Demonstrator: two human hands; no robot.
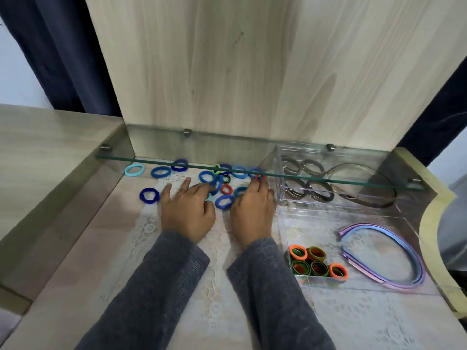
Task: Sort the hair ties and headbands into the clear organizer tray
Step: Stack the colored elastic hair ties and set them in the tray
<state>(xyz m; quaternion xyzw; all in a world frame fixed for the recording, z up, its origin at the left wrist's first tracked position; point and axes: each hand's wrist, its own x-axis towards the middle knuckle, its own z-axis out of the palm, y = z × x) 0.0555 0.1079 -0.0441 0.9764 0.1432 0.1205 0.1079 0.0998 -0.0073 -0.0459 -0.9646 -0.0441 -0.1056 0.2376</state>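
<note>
**Both hands among the loose hair ties, tray partly filled**

The left hand (188,210) lies palm down on the surface (83,248), its fingers (186,183) spread among the blue hair ties (149,195) scattered there. The index finger touches one blue tie that stands tilted on edge. A light blue tie (134,170) sits farthest left, under the edge of a glass shelf (177,161).

The right hand (252,210) reaches forward just beside it, with its fingers held close together. Their tips meet a small orange-red tie (259,177). I cannot tell whether they pinch it or only touch it.

A red tie (226,189) and a green one (216,169) lie mixed in with the blue ones between the two hands. Both arms wear grey sleeves (265,286) and rest over a white lace mat (149,228).

The clear organizer tray (316,223) stands to the right of the right hand, near it. Its near-left compartment holds orange and green ties (316,263), packed together. Purple-blue headbands (394,258) curve along the near-right part. In the far compartments sit brown-grey ties (313,168), and beside them dark headbands (366,197), partly under the glass shelf.
</note>
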